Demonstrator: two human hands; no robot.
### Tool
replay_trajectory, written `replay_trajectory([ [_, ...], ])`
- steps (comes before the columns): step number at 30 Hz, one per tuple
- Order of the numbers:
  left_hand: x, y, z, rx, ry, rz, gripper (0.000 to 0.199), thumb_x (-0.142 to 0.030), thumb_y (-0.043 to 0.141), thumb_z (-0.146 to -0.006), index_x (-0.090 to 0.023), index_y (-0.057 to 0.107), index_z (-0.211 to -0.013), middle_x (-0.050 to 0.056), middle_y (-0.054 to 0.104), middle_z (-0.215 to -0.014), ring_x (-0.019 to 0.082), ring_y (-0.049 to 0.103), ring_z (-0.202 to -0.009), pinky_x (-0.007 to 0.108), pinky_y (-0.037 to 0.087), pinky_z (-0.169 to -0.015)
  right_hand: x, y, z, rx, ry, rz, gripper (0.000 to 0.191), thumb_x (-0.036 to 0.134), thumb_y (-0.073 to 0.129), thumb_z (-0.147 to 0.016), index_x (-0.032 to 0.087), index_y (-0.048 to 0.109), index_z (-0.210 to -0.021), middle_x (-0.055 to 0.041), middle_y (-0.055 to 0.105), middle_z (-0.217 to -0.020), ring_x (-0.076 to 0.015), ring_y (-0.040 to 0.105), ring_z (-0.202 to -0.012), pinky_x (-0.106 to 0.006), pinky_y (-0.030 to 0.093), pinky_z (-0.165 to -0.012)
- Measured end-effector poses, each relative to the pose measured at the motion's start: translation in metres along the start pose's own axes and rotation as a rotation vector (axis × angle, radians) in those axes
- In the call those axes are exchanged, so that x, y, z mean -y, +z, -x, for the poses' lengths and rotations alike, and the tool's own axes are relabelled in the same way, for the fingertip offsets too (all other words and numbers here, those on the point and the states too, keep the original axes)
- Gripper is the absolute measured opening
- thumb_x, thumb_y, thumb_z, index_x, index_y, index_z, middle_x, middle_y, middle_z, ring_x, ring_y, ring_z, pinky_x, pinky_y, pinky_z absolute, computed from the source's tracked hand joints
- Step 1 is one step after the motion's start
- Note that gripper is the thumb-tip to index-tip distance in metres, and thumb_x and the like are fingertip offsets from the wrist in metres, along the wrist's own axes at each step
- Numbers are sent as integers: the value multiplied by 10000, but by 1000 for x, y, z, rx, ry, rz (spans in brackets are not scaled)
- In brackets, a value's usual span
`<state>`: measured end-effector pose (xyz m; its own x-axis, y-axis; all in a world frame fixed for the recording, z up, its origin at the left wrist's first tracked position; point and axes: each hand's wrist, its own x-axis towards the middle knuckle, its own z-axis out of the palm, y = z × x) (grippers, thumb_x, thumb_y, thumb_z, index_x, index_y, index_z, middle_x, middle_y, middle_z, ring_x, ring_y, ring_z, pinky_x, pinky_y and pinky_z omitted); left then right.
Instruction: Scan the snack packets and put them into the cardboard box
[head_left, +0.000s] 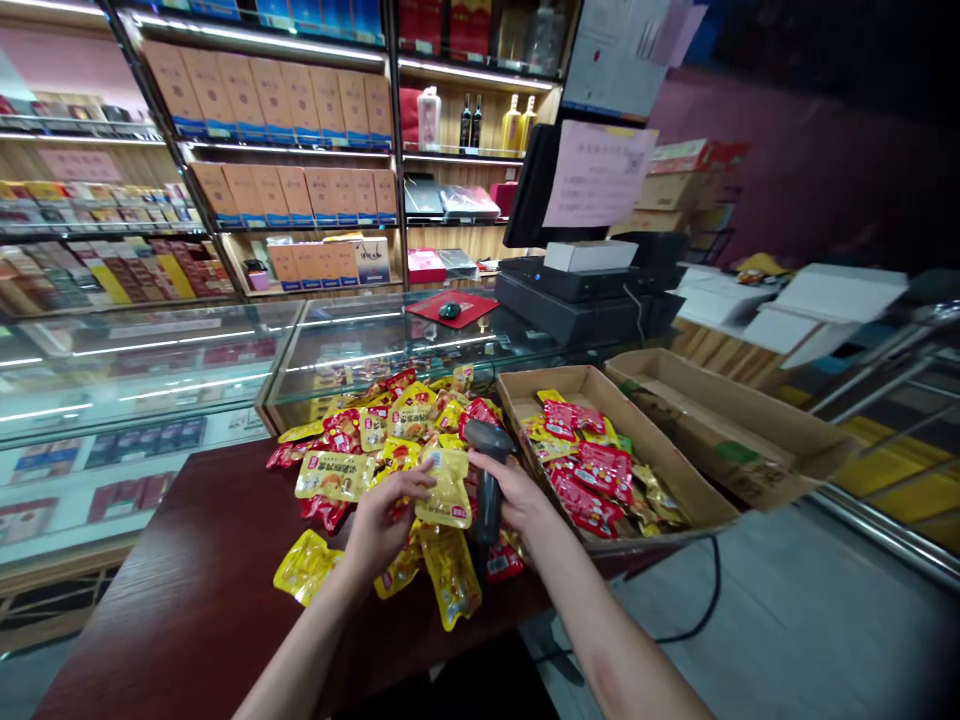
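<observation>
Between the thumb and fingers of my left hand is a pale gold snack packet, with a small white label patch facing up. My right hand is wrapped round the handle of a dark barcode scanner, its head tilted to the left near the packet. Beneath both hands spreads a pile of yellow, gold and red snack packets on the dark red tabletop. One yellow packet lies apart, left of my left wrist; another yellow packet points toward me.
A cardboard box holding red and yellow packets stands to the right, with a second cardboard box beside it. Behind are a glass counter, a mouse on a red mat, and a monitor. A black cable hangs at right.
</observation>
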<state>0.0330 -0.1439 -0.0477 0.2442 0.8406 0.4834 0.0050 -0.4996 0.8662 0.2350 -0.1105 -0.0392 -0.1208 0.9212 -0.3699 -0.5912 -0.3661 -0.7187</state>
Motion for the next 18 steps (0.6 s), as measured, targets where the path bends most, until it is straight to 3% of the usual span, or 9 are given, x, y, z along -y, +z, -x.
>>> replay_trajectory([
  [4, 0, -11, -21, 16, -230, 390, 60, -189, 620, -798, -183, 585, -846, 90, 643, -1020, 257, 557, -1126, 376, 443, -924, 14, -6, -1, 97, 33, 31, 284, 171, 757, -652, 159, 636, -909, -54, 725, -854, -181, 688, -719, -295, 567, -607],
  [8, 19, -22, -42, -53, -448, 728, 38, -194, 591, -798, -169, 576, -822, 73, 651, -898, 225, 626, -961, 335, 491, -829, 13, -2, -3, 225, 60, 79, 257, 180, 751, -661, 140, 645, -892, -78, 722, -911, -151, 672, -686, -279, 559, -601],
  [10, 29, -23, -53, -55, -580, 836, 63, -201, 556, -805, -157, 589, -836, 79, 647, -850, 214, 641, -878, 328, 510, -774, 8, 3, -4, 231, 53, 113, 285, 187, 763, -640, 136, 656, -899, -75, 724, -884, -144, 668, -660, -274, 554, -604],
  [15, 36, -10, -84, -13, -923, 959, 154, -259, 497, -836, -143, 595, -858, 79, 632, -744, 197, 642, -714, 322, 528, -645, -7, 12, -11, 100, -21, 152, 330, 142, 779, -552, 129, 679, -866, -51, 726, -767, -167, 677, -662, -268, 546, -618],
  [18, 25, 4, -94, -142, -1085, 897, 209, -320, 461, -867, -150, 570, -814, 59, 612, -669, 180, 625, -614, 321, 530, -592, -13, 10, -18, -100, -35, 134, 249, 125, 748, -549, 110, 675, -787, -46, 698, -635, -174, 649, -559, -271, 526, -521],
])
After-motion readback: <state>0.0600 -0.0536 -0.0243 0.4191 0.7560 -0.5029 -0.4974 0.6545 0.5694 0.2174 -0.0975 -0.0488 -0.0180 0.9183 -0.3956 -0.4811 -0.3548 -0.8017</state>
